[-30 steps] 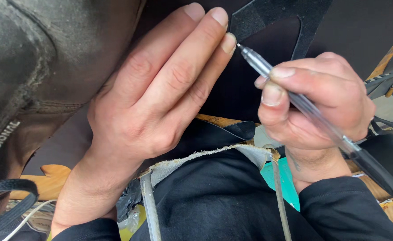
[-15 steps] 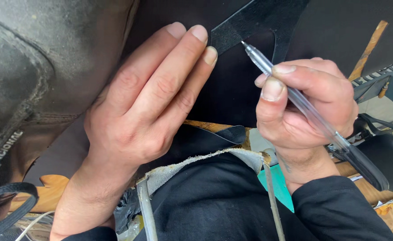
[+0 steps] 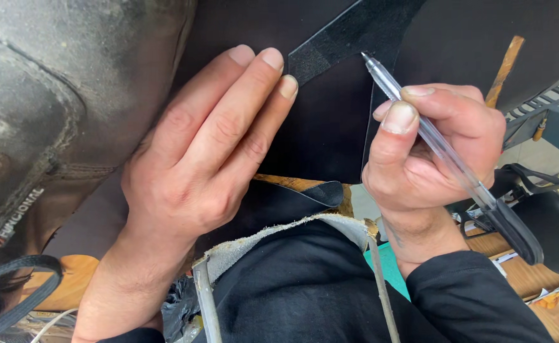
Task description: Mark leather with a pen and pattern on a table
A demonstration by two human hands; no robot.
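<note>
Head view: left hand (image 3: pixel 190 184) fingers flat on black leather sheet (image 3: pixel 330 127); right hand (image 3: pixel 432 152) fingers pinch pen (image 3: pixel 444 152).

The left hand (image 3: pixel 197 165) lies flat on a sheet of black material (image 3: pixel 330 133), fingers extended and pressed together, fingertips (image 3: pixel 273 60) just beside a black strip (image 3: pixel 349 32) that runs diagonally across the sheet. The right hand (image 3: pixel 432 152) grips a clear ballpoint pen (image 3: pixel 444 152) between thumb and forefingers, tip pointing up and left, close to the strip's edge; whether it touches cannot be told. A worn dark bag (image 3: pixel 57 95) sits at the left. Both sleeves are black.
</note>
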